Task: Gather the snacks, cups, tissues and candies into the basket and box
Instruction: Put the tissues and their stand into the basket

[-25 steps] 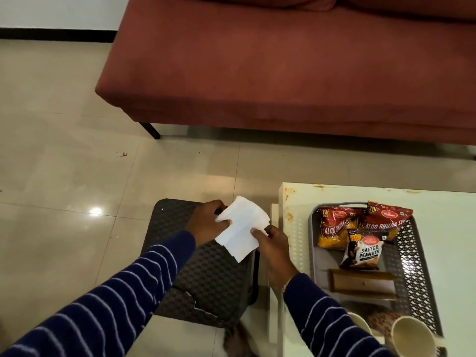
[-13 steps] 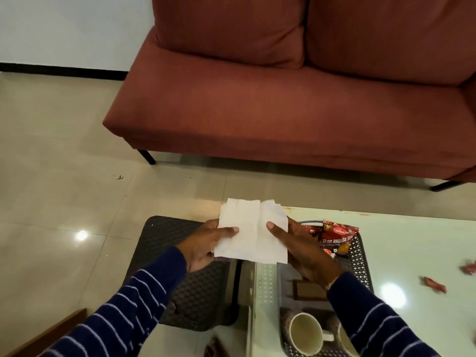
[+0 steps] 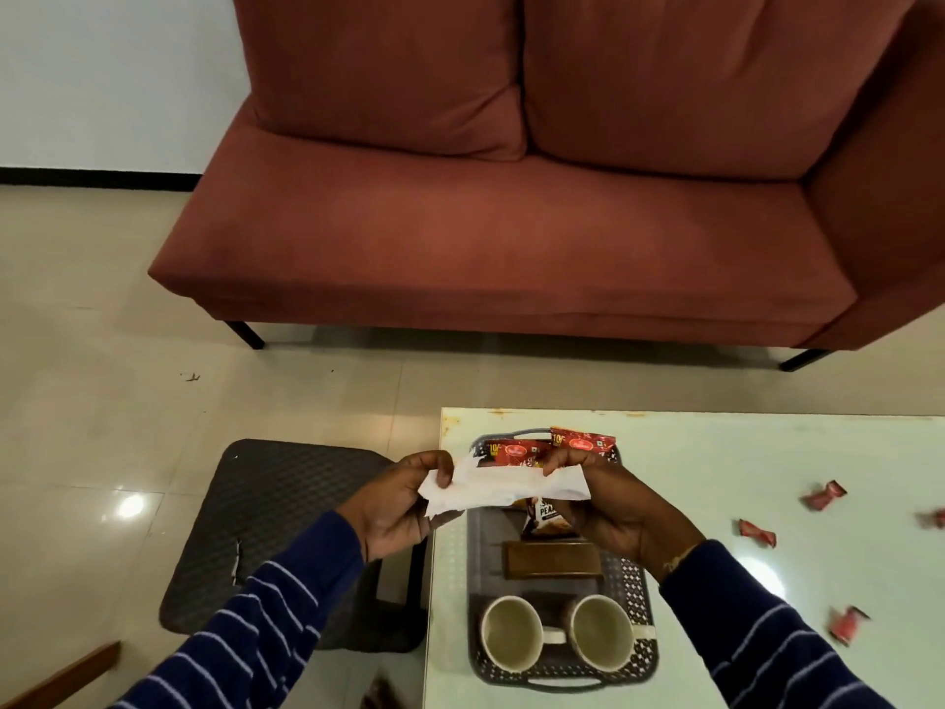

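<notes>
- At centre frame, left hand (image 3: 394,509) and right hand (image 3: 608,498) each pinch an end of a folded white tissue (image 3: 503,486).
- Below it, the basket (image 3: 642,591) on the desk (image 3: 767,452) holds snacks (image 3: 514,452) and two cups (image 3: 511,631).
- Red candies (image 3: 757,533) lie at right.

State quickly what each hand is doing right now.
Left hand: closed on the tissue's left end.
Right hand: closed on its right end.

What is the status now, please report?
Left hand and right hand both grip the tissue, above the basket. Candies on table. Nothing blocking.
</notes>
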